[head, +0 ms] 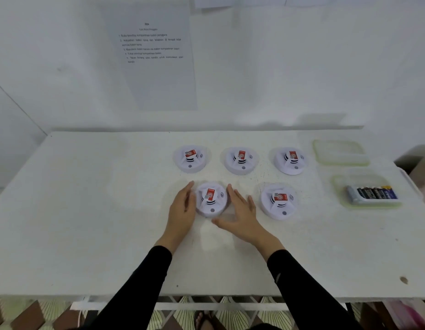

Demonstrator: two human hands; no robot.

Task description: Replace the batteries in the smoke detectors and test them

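On the white table (87,210), the near-left smoke detector (211,201) is flanked by the left hand (181,208), spread flat against its side, and the right hand (240,214), equally spread and empty, while batteries (372,194) are kept in a container (342,184) far right.
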